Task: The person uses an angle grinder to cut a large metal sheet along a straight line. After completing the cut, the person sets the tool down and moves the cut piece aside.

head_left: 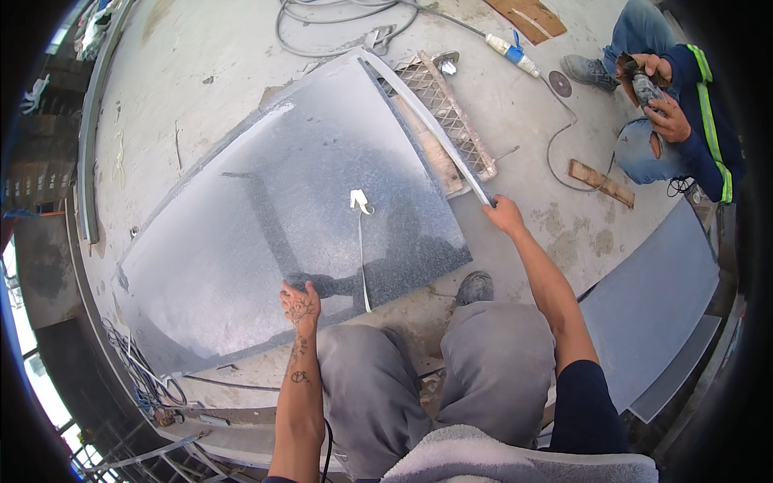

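Note:
My right hand [504, 216] is closed round the near end of a long, pale grey straight bar [439, 129], which runs away along the right edge of a large grey stone-like slab [322, 177]. My left hand [299, 306] is at the slab's near edge, thumb and fingers apart, with nothing visible in it; whether it presses on the surface I cannot tell. A thin white strip [362, 258] lies across the slab from the near edge to a crumpled white piece [359, 200]. Dark shadows fall on the slab, one joining my left hand.
At right a crouching person holds a dark power tool [646, 88]; a disc [560, 84] lies beside their boot. A cable connector [513, 53], a wood piece [601, 183], a latticed frame [451, 105] and grey sheets [660, 298] lie around. A coiled cable [338, 36] is at the back.

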Motion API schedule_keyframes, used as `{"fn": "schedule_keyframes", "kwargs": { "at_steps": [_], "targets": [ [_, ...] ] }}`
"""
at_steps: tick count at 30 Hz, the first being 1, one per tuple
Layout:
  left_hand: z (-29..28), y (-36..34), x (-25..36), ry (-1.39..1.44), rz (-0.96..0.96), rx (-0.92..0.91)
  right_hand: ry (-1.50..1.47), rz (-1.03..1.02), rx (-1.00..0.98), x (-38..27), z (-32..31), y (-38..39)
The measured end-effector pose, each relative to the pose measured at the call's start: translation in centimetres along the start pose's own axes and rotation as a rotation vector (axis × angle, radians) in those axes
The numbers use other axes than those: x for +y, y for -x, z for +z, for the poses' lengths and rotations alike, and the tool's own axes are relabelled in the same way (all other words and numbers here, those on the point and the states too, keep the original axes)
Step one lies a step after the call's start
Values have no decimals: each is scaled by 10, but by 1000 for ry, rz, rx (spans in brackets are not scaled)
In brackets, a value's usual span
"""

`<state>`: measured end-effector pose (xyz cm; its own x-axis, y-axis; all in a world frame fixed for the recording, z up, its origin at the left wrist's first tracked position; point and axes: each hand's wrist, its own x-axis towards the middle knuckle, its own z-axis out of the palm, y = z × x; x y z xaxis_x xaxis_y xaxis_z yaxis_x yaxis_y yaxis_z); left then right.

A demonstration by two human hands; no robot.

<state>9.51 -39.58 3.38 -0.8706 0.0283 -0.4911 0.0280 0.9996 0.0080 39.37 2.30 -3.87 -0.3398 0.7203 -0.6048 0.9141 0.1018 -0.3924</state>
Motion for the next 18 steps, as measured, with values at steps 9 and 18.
{"fn": "schedule_keyframes", "kwargs": {
  "at_steps": [9,18],
  "targets": [
    [65,-92,23,84,-308,374,-165,185,154,-29,-6,78],
    [35,-170,14,218,-259,-375,-316,422,285,110,75,325]
  ]
}}
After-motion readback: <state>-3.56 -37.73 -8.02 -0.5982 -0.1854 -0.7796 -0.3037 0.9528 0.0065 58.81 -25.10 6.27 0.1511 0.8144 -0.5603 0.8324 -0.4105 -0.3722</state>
